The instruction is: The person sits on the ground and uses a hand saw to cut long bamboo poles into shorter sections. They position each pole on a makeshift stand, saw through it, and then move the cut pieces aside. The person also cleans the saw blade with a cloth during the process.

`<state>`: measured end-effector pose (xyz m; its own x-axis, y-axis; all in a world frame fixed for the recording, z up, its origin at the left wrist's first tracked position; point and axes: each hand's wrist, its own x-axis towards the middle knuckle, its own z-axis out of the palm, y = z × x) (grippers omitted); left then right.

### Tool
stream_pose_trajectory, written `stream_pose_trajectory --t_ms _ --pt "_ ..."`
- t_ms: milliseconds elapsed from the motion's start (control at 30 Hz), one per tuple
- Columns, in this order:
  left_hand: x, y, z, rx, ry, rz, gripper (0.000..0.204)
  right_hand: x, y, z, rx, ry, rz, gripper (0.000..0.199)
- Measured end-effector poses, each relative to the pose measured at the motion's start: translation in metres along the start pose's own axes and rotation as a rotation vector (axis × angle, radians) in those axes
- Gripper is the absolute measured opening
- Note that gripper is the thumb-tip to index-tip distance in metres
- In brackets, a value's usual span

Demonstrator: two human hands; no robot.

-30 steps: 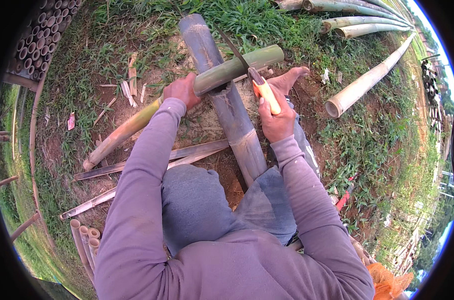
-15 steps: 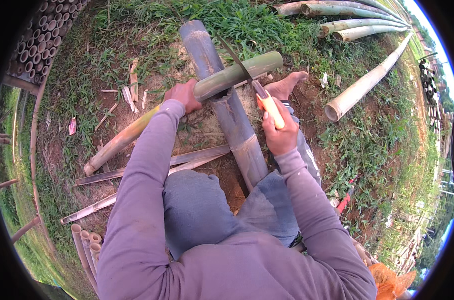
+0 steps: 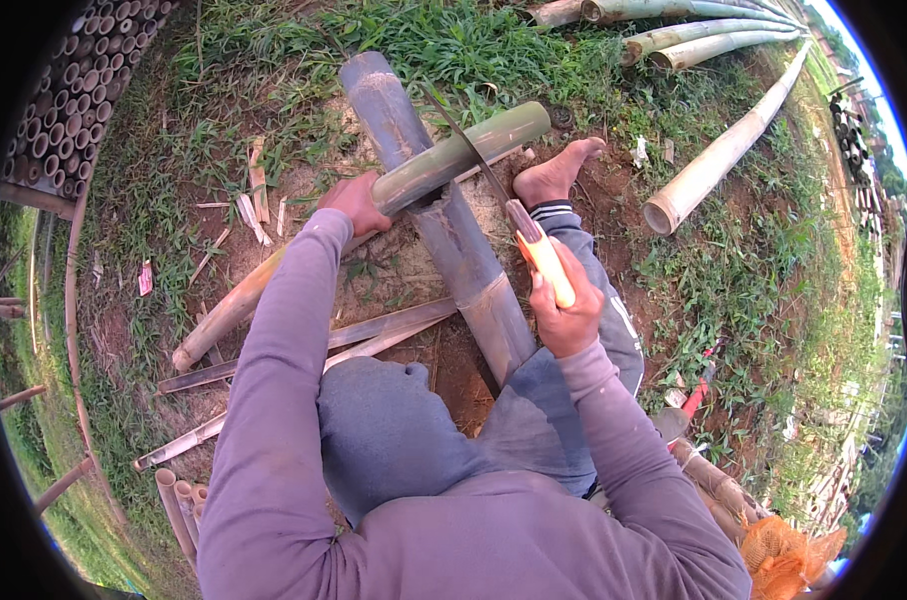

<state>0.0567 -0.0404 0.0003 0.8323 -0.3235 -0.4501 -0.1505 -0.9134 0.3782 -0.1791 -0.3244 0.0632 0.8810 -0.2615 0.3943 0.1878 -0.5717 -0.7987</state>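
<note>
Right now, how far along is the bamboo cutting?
Done: split strips and chips lie on the dirt. In hand: the left hand steadies a green bamboo pole across a thick grey log, while the right hand holds a yellow-handled knife raised beside it. Left: that pole looks whole, and long poles wait behind.

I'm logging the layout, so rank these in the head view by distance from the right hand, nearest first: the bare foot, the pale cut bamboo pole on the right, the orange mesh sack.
From the right hand:
1. Bare foot, just above the hand, beside the blade.
2. Pale cut bamboo pole, up and to the right on the grass.
3. Orange mesh sack, at the lower right edge.
</note>
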Motion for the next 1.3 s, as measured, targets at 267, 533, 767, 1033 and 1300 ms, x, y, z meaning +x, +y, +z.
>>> stream_pose_trajectory --t_ms 267,533,767,1033,1300 --pt "0.009 0.015 0.004 -0.03 -0.07 0.057 0.072 0.036 0.009 0.031 -0.05 0.07 0.04 0.043" --pt "0.011 0.003 -0.003 -0.064 -0.082 0.071 0.075 -0.062 -0.006 -0.035 0.0 0.038 0.031 0.049" --pt "0.022 -0.007 0.003 -0.063 -0.062 0.099 0.073 0.058 0.033 0.061 -0.145 -0.031 0.38 0.042" --pt "0.013 0.004 0.003 -0.021 -0.051 0.074 0.072 0.03 0.08 -0.045 -0.257 0.291 -0.095 0.052" --pt "0.011 0.004 0.001 -0.081 -0.051 0.064 0.069 0.073 0.182 -0.049 -1.059 -0.083 0.448 0.061"
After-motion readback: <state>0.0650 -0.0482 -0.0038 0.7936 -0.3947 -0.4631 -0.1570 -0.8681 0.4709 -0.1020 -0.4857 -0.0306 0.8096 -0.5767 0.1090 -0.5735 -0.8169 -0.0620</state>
